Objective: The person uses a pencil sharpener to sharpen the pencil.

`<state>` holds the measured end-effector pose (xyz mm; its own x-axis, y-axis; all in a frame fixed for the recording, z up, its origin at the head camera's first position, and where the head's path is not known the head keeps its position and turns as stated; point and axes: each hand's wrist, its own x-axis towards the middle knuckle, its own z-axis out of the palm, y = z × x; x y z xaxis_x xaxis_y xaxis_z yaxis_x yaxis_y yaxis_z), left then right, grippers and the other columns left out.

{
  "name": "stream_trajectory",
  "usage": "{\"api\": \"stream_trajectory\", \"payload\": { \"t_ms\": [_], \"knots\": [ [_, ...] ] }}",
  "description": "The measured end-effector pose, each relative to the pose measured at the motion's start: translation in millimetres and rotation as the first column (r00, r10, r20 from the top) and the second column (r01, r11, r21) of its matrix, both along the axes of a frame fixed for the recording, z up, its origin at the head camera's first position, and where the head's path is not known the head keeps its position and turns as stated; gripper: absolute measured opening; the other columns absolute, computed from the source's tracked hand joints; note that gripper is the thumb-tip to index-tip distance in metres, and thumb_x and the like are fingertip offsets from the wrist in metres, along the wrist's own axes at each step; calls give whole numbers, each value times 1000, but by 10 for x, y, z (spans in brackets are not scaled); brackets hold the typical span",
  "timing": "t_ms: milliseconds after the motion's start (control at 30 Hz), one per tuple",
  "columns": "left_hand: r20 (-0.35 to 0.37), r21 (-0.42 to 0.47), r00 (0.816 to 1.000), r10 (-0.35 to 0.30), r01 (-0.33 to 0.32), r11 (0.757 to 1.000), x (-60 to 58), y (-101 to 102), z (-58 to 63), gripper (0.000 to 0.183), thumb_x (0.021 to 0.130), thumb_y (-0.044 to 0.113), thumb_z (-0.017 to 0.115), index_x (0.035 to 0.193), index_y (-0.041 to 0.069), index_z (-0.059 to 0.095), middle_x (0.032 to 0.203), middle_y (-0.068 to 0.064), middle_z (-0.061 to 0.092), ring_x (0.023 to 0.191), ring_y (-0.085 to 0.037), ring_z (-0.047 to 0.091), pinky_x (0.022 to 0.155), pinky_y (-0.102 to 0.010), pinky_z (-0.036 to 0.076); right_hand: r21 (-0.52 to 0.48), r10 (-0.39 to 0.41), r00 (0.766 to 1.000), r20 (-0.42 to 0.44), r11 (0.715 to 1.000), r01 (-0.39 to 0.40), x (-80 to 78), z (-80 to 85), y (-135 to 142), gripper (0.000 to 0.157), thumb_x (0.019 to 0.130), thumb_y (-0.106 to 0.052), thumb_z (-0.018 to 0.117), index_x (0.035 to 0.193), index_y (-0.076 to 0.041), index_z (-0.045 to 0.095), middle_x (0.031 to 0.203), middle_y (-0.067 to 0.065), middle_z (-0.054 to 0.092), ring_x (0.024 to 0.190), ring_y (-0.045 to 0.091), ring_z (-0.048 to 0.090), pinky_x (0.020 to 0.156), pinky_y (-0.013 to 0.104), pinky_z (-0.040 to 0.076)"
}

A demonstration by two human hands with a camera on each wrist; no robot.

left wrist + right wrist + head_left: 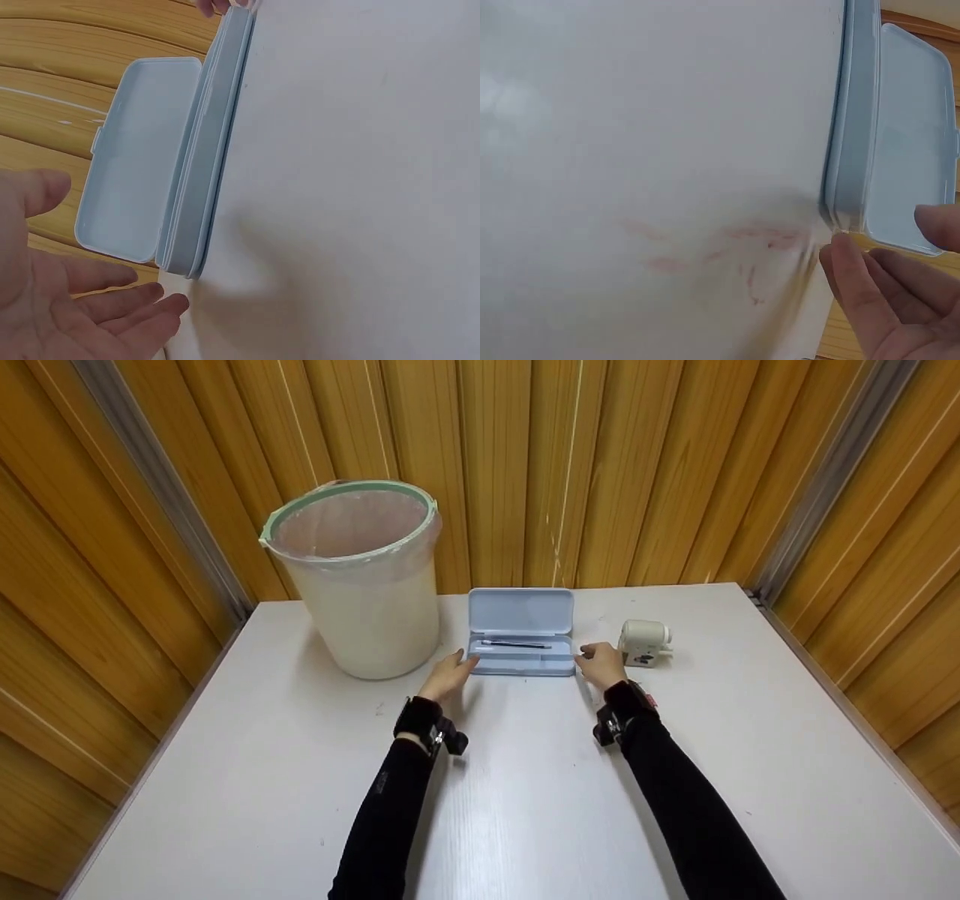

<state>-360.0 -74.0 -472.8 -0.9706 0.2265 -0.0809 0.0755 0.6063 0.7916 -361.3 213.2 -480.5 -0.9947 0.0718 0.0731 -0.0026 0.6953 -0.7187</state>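
A light blue pencil case (520, 612) lies on the table with its lid raised at the back. Inside its tray is a dark, slim pen or pencil (516, 644). At the case's left end is my left hand (448, 675), its fingers extended; in the left wrist view a small gap shows between the fingertips and the case. My right hand (602, 665) is by the opposite end. In the right wrist view its index fingertip (843, 244) meets the case's corner or is very close, and its thumb stands apart. Neither hand grips anything.
A tall cream bin (375, 619) with a green rim and clear liner stands at the back left. Just right of my right hand is a small beige device (643, 642), resembling a pencil sharpener. Wood-look panels (495, 472) enclose the white table (517, 810).
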Motion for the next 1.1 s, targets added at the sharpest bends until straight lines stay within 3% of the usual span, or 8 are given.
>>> {"api": "stream_trajectory", "payload": {
  "t_ms": [100, 267, 333, 400, 500, 633, 833, 1100],
  "knots": [
    [6, 22, 1000, -3, 2, 1000, -77, -6, -96, 69, 102, 39, 42, 147, -12, 32, 154, -26, 35, 146, -39, 31, 121, -44, 25, -35, -12, 999, 32, 999, 13, -15, -44, -12, 39, 95, -9, 53, 127, 13, 58, 120, 30, 65, 102, 37, 68, 83, 34, 57],
    [-151, -46, 988, -40, 33, 998, -542, -48, -678, 74, 97, 54, 42, 133, -10, 54, 132, -25, 61, 123, -36, 59, 99, -37, 50, 9, -27, 1000, -7, 1000, 27, -16, -74, -41, 36, 93, -6, 56, 124, 12, 61, 111, 29, 69, 101, 38, 69, 86, 39, 56],
    [-173, -87, 984, -30, 15, 996, -573, -41, -709, 66, 97, 49, 44, 121, -9, 63, 115, -22, 69, 106, -33, 66, 88, -37, 53, 28, -37, 999, -35, 999, 38, -13, -73, -48, 35, 90, -4, 59, 121, 13, 62, 106, 28, 71, 98, 39, 70, 88, 42, 55],
    [-129, -95, 992, -7, -6, 995, -446, -17, -528, 50, 97, 36, 47, 106, -8, 68, 96, -18, 70, 89, -29, 65, 80, -38, 54, 32, -43, 998, -48, 998, 45, -13, -64, -53, 35, 88, -3, 62, 118, 14, 63, 101, 28, 72, 92, 38, 72, 84, 43, 57],
    [-145, -129, 988, 57, -76, 989, -142, 45, -184, 28, 93, 19, 50, 82, -3, 65, 77, -13, 62, 73, -26, 57, 72, -36, 52, 36, -56, 997, -52, 998, 58, -15, -54, -56, 30, 85, -2, 67, 111, 14, 67, 95, 27, 73, 85, 35, 73, 80, 41, 57],
    [-237, -208, 967, 94, -145, 967, 26, 124, -20, 18, 87, 8, 56, 75, -3, 63, 75, -13, 65, 71, -26, 60, 71, -37, 53, 53, -66, 997, -34, 996, 68, -14, -34, -42, 22, 80, -1, 73, 99, 11, 71, 90, 25, 74, 85, 34, 71, 82, 41, 56],
    [-281, -282, 953, 115, -196, 939, 75, 139, 0, 13, 82, 2, 66, 90, -7, 68, 93, -21, 71, 90, -36, 68, 83, -43, 54, 120, -10, 1000, -27, 993, 13, 16, 17, -12, 17, 75, 0, 74, 89, 10, 72, 92, 26, 73, 91, 40, 67, 89, 47, 52],
    [-322, -334, 944, 75, -188, 924, 161, 86, -49, 12, 75, -1, 72, 87, -4, 68, 89, -17, 71, 89, -34, 67, 84, -42, 54, 182, 60, 998, 17, 981, -62, 150, 72, 2, 15, 74, 3, 74, 86, 10, 71, 91, 26, 72, 89, 41, 67, 90, 49, 51]
  ]
}}
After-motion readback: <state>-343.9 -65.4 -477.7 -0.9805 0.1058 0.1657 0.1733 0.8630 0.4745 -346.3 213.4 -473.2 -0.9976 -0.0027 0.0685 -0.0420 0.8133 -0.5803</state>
